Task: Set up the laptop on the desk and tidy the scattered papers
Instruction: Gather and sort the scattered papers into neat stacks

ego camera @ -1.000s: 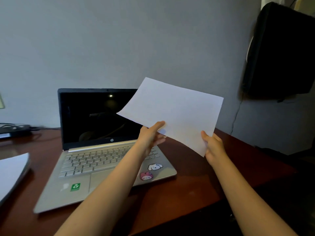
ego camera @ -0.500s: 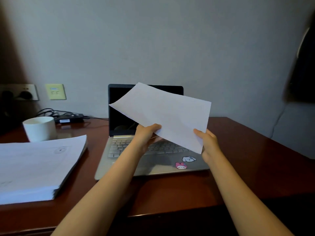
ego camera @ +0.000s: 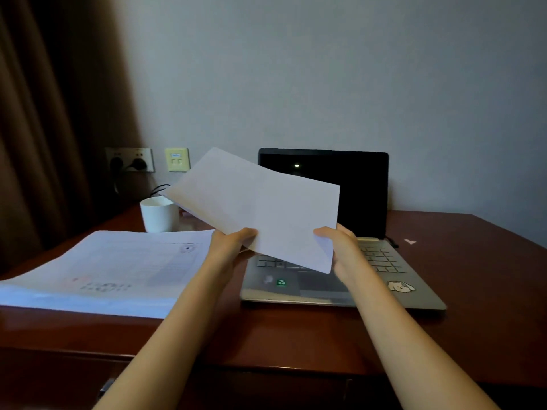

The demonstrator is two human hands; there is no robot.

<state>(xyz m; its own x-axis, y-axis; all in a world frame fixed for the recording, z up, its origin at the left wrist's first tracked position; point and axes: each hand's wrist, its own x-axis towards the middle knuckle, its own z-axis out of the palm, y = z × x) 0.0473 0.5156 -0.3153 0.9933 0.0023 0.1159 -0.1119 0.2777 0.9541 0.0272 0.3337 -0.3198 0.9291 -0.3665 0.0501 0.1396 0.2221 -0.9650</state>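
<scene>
I hold a white sheet of paper [ego camera: 260, 208] in the air in front of the laptop, tilted. My left hand [ego camera: 229, 244] pinches its near left edge and my right hand [ego camera: 340, 247] pinches its near right corner. The silver laptop [ego camera: 414, 291] stands open on the dark red desk [ego camera: 296, 335], its screen black; the sheet hides part of the screen and keyboard. A thick stack of papers [ego camera: 103, 270] lies flat on the desk to the left of the laptop.
A white cup [ego camera: 159, 214] stands behind the paper stack. Wall sockets [ego camera: 130, 159] with plugged cables and a yellow wall plate [ego camera: 177, 159] sit on the wall behind it. A brown curtain [ego camera: 44, 128] hangs at the left. A small scrap [ego camera: 410, 241] lies right of the laptop.
The view has swung left, bringing the paper stack, the cup and the curtain into sight. Both hands have carried the sheet leftward, toward the stack, still gripping it the same way.
</scene>
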